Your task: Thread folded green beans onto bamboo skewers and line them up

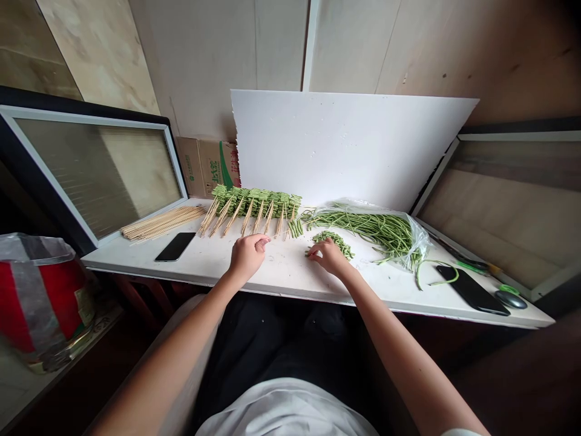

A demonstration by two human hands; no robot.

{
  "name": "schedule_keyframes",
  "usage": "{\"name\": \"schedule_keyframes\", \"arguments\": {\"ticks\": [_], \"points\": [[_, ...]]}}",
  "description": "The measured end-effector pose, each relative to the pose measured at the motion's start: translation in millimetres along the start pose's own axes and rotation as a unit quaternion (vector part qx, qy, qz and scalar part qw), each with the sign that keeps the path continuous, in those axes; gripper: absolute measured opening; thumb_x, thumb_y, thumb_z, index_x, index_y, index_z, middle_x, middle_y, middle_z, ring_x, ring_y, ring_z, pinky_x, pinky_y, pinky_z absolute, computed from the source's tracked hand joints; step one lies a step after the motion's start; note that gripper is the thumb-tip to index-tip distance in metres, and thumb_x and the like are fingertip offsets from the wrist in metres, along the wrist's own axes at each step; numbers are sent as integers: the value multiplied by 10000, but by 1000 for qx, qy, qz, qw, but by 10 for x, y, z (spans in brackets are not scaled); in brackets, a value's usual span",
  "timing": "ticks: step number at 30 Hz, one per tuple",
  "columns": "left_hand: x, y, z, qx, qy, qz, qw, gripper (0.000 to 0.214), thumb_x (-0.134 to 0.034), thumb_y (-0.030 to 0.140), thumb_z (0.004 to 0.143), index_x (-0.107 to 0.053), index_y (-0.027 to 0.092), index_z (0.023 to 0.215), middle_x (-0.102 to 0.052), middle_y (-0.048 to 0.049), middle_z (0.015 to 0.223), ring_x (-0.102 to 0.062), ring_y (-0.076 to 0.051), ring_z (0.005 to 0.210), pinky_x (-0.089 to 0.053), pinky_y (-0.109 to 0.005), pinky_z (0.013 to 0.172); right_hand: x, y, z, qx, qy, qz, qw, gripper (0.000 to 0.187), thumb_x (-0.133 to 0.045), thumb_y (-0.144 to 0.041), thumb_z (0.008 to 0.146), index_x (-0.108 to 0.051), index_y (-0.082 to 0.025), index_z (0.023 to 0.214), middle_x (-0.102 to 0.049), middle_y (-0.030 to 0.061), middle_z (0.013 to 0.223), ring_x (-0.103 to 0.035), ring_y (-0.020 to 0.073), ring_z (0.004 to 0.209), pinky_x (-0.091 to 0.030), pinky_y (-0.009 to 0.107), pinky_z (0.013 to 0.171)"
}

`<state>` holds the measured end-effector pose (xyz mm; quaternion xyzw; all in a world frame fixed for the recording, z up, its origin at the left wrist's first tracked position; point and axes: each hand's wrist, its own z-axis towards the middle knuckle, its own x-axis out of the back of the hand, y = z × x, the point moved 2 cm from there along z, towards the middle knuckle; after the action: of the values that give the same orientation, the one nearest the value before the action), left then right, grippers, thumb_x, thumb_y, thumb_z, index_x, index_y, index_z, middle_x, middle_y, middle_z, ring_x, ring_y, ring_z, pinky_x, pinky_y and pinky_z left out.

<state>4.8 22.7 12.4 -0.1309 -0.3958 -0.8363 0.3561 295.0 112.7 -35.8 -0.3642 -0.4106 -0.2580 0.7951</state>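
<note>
My left hand point(249, 254) is closed in a pinch around a thin bamboo skewer point(279, 234), which points right. Near its far end sits a short row of green bean pieces point(295, 228); whether they are threaded on it I cannot tell. At the left edge of a heap of cut green beans point(340, 240), my right hand point(327, 257) has its fingers curled together, and what lies between the fingertips is too small to make out. Behind my left hand, skewers loaded with bean pieces point(256, 203) are stacked in a long row, bare ends towards me.
Loose skewers point(161, 221) and a black phone point(175, 247) lie at the left. To the right, long green beans point(376, 227) spill from a clear plastic bag point(420, 239), near another phone point(472, 290) and scissors point(474, 264). A white board point(349, 145) stands behind.
</note>
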Motion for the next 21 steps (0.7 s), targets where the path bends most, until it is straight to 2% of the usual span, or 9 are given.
{"name": "schedule_keyframes", "arguments": {"ticks": [3,7,10,12,14,17,19,21], "points": [[-5,4,-5,-1,-4,4,1000,261,-595,119,932,-840,190,986,-821,-58,853,-750,-224,785,-535,-297,717,7,-10,-15,-17,16,-26,999,133,-734,-288,919,-860,-263,954,-794,132,936,-581,381,1018,-462,501,896],[-6,3,-7,0,-6,4,1000,261,-592,132,934,-840,196,983,-814,-52,832,-745,-222,781,-533,-291,714,30,-48,-13,-14,25,-18,999,148,-732,-310,921,-844,-251,844,-789,140,914,-601,375,1001,-463,515,937],[15,-5,5,-7,-2,-1,1000,262,-587,137,936,-839,192,980,-804,-50,811,-736,-215,769,-532,-288,723,117,-82,12,-24,58,52,997,188,-748,-406,913,-825,-248,844,-788,130,919,-631,358,992,-477,513,943],[38,-12,19,-14,5,-4,1000,258,-584,147,941,-838,187,968,-792,-46,787,-725,-208,746,-528,-286,718,207,-95,33,-51,80,148,984,270,-762,-506,892,-812,-242,868,-791,121,939,-664,330,947,-505,491,903],[64,-17,34,-20,12,-9,1000,257,-579,163,951,-835,183,963,-780,-41,767,-714,-200,723,-524,-283,707,304,-107,53,-85,102,272,953,354,-812,-580,826,-800,-235,907,-791,108,966,-689,293,904,-532,449,848],[94,-9,48,-29,21,-24,999,263,-569,203,972,-831,179,965,-765,-38,748,-704,-191,707,-525,-276,700,434,-138,66,-131,154,446,872,489,-932,-591,659,-792,-239,968,-783,68,964,-692,237,870,-540,368,774],[105,6,48,-33,26,-33,999,269,-565,226,983,-828,170,970,-761,-41,745,-700,-188,704,-526,-273,698,497,-182,67,-148,177,524,820,542,-975,-575,582,-787,-253,976,-768,36,933,-674,201,841,-529,324,724],[113,24,44,-34,26,-36,998,273,-565,235,984,-827,163,978,-765,-44,752,-698,-185,700,-530,-271,700,543,-246,66,-149,173,570,789,528,-975,-581,579,-778,-263,952,-750,22,925,-655,177,822,-523,298,696]]}}
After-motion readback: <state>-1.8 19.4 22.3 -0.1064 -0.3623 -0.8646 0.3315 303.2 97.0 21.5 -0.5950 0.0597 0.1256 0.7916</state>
